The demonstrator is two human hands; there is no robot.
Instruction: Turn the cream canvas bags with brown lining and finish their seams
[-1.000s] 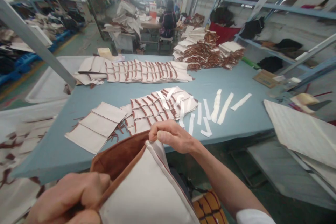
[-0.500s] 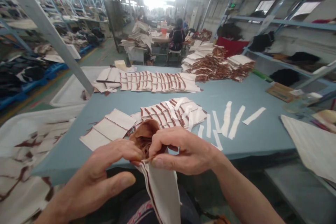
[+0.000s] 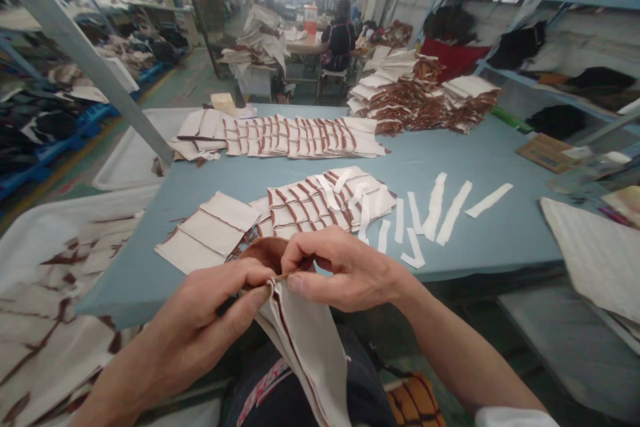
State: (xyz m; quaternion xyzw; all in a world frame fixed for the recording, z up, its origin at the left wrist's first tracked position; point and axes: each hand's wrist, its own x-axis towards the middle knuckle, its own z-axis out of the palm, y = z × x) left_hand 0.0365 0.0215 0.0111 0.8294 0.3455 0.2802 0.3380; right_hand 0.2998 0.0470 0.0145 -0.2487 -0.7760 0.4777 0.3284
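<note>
A cream fabric pouch (image 3: 310,347) with brown trim and a brown lining hangs over my lap, in front of the blue table's near edge. My left hand (image 3: 210,320) pinches its top edge from the left, fingers closed on the cloth. My right hand (image 3: 345,270) grips the same top edge from the right, fingers curled over the brown lining. The two hands meet at the pouch's mouth. Just beyond them on the table lies a fanned row of cream pieces with brown trim (image 3: 320,203) and three flat cream pieces (image 3: 210,233).
White paper strips (image 3: 440,207) lie on the blue table (image 3: 475,240) to the right. A longer row of trimmed pieces (image 3: 290,137) and tall stacks (image 3: 420,97) sit at the back. A white tray (image 3: 45,293) stands at left. A seated person (image 3: 340,37) works far off.
One second ago my hands were apart, holding the pouch wide with its brown lining showing. They have come together at the mouth, and the pouch now hangs narrow and folded.
</note>
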